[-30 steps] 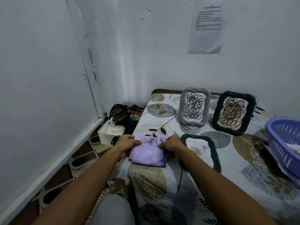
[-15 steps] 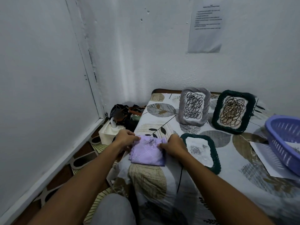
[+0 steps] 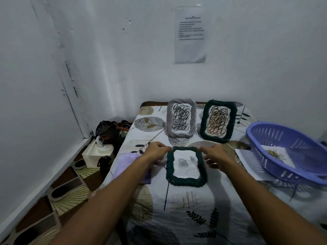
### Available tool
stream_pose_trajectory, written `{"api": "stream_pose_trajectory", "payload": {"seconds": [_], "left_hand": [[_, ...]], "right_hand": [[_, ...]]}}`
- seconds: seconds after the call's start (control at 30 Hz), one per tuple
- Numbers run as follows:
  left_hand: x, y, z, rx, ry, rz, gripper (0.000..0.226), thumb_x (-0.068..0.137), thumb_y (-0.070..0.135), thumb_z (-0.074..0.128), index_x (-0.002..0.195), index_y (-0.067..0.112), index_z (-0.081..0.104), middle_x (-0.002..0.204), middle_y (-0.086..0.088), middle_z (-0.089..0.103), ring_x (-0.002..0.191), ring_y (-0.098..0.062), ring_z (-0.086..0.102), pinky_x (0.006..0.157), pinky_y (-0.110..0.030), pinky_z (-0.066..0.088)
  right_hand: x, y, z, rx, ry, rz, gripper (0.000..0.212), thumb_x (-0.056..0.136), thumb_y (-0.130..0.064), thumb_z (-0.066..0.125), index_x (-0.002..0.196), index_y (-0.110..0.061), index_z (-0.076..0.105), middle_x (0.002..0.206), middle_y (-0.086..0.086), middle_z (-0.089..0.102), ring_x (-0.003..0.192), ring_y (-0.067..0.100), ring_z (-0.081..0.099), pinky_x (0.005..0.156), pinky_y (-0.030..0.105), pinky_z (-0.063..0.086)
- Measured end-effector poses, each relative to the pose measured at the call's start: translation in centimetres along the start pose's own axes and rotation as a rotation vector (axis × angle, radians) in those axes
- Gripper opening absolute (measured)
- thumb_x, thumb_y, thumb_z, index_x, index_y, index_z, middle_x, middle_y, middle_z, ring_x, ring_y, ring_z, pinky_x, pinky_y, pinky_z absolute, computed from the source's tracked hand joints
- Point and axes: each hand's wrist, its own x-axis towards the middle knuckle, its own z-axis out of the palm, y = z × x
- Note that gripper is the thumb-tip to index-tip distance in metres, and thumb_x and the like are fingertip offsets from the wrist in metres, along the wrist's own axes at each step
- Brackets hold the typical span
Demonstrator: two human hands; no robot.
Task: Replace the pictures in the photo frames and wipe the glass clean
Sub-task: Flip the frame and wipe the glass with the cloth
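Photo frame, dark green, braided rim [image 3: 186,167]: lies flat on the leaf-patterned bedsheet [image 3: 185,209], in the near centre between the two hands, with a pale picture of a blurred grey motif behind its glass. Left hand [image 3: 156,151]: fingers curled, tips pinching the frame's far left corner. Right hand [image 3: 215,155]: fingers curled at the frame's far right corner and right edge; motion blur leaves it unclear whether they grip the rim or only touch it. Lilac cloth [image 3: 126,162]: lies folded on the sheet just left of the frame, partly hidden by the left forearm, apart from both hands. Grey-rimmed frame [image 3: 181,118] and second dark green frame [image 3: 218,121]: stand upright side by side at the far edge of the bed near the wall, each showing a scribble of loops, black in the grey one and brown in the green one. Purple slotted plastic basket [image 3: 276,138]: at the right, tilted, holding a sheet with a small brownish drawing; it rests over a white paper sheet [image 3: 245,156]. Printed notice [image 3: 191,35]: fixed to the far wall; its lines of text are too small to read. White tissue box [image 3: 97,153]: on the floor to the left of the bed.
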Motion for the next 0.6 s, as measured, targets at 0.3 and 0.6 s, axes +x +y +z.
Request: {"api": "stream_pose_trajectory", "payload": {"seconds": [0.3, 0.6], "left_hand": [[0.2, -1.0, 5.1, 0.019, 0.104, -0.054, 0.043, 0.088, 0.045, 0.052, 0.111, 0.009, 0.056, 0.111, -0.016, 0.063, 0.106, -0.033, 0.058, 0.094, -0.039, 0.046], [-1.2, 0.7, 3.0, -0.685, 0.282, 0.024, 0.007, 0.089, 0.009, 0.061, 0.082, 0.011, 0.062, 0.074, -0.007, 0.064, 0.062, -0.02, 0.058, 0.048, -0.022, 0.045]], "right_hand": [[2.3, 3.2, 1.6, -0.067, 0.043, 0.051, 0.021, 0.087, -0.023, 0.064, 0.09, -0.002, 0.062, 0.083, 0.014, 0.06, 0.069, 0.023, 0.055, 0.055, 0.027, 0.039], [1.0, 0.4, 1.0, 0.519, 0.037, 0.026, 0.017, 0.092, 0.001, 0.052, 0.101, -0.008, 0.064, 0.084, 0.009, 0.064, 0.074, 0.021, 0.057, 0.061, 0.031, 0.046]]}}
